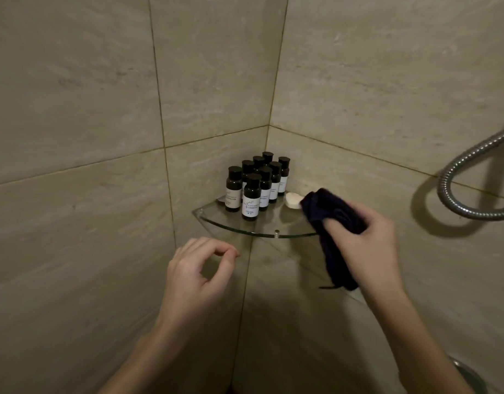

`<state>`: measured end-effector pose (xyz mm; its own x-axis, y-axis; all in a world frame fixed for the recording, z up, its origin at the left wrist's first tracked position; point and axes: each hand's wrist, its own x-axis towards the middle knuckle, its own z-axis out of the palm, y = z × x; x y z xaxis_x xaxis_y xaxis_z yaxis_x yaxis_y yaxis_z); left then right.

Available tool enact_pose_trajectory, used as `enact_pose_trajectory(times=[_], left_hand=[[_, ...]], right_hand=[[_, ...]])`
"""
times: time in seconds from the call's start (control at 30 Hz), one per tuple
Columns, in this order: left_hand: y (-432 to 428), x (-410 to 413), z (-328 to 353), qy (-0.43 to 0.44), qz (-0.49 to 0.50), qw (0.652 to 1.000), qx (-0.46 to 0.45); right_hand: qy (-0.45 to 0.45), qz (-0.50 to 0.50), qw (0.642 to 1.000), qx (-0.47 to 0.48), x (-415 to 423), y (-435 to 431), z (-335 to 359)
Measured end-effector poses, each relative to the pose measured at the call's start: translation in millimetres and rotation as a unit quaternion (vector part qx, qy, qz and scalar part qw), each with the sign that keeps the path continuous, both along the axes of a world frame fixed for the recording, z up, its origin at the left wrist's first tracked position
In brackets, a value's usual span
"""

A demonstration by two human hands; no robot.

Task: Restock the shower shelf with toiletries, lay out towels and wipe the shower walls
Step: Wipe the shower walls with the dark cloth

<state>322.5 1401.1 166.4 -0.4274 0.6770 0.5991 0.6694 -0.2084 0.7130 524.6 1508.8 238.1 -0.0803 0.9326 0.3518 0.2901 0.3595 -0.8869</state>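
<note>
The dark cloth (pixel 334 223) is bunched in the right hand (pixel 364 240), its upper wad resting on the right end of the glass corner shelf (pixel 245 226) and its tail hanging down past the shelf's front edge. The fingers are curled round the cloth, gripping it firmly. Just beside the wad, touching or nearly so, lies a small white soap (pixel 292 201). Further into the corner stand the small dark bottles (pixel 256 186), upright and packed close together, so the restocking looks done to me.

The step in hand seems to be wiping, either the shelf's bare right end or the tiled wall (pixel 358 95) behind it. To do it well, I would keep the cloth flat against the glass and sweep away from the soap and bottles, not toward them; one nudge could push the soap off the edge or topple the front bottle. The hanging tail wants gathering up so it does not drag across things.

The left hand (pixel 201 271) hovers below the shelf's front edge, holding nothing, fingers loosely curled with thumb and forefinger close together. It is well placed to steady the bottles if needed.

A metal shower hose (pixel 455 177) loops on the right wall, well apart from the work.
</note>
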Motion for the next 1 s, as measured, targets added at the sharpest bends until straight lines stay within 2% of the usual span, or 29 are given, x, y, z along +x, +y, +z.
enact_pose_trajectory(times=[0.07,0.13,0.17,0.23,0.3,0.53,0.73,0.87,1.0], left_hand=[[1.0,2.9,2.0,-0.008,-0.008,1.0,0.003],[1.7,4.9,3.7,-0.009,-0.01,1.0,0.015],[1.4,5.2,4.5,-0.012,-0.012,1.0,0.025],[-0.7,3.9,5.8,-0.021,-0.015,0.999,0.045],[-4.8,1.5,6.5,-0.029,-0.011,0.998,0.062],[-17.8,-2.7,3.6,-0.048,0.007,0.996,0.073],[-18.6,1.4,-3.5,-0.045,0.009,0.998,0.054],[-22.5,4.1,-8.2,-0.04,0.01,0.998,0.046],[-28.4,2.7,-9.1,-0.044,0.013,0.998,0.039]], right_hand=[[-0.086,-0.089,0.985,0.124,-0.9,5.6,1.4],[-0.222,-0.121,0.936,0.246,-9.3,10.0,-1.4],[-0.281,-0.108,0.912,0.278,-16.1,11.7,-3.1],[-0.379,-0.078,0.876,0.289,-29.7,14.8,-6.6],[-0.426,-0.06,0.86,0.276,-38.5,16.4,-9.2],[-0.429,-0.041,0.862,0.268,-48.5,12.1,-12.9],[-0.375,0.027,0.892,0.249,-52.4,4.9,-16.1],[-0.346,0.041,0.896,0.276,-55.2,-2.3,-23.2],[-0.33,0.004,0.885,0.327,-60.2,-16.5,-31.8]])
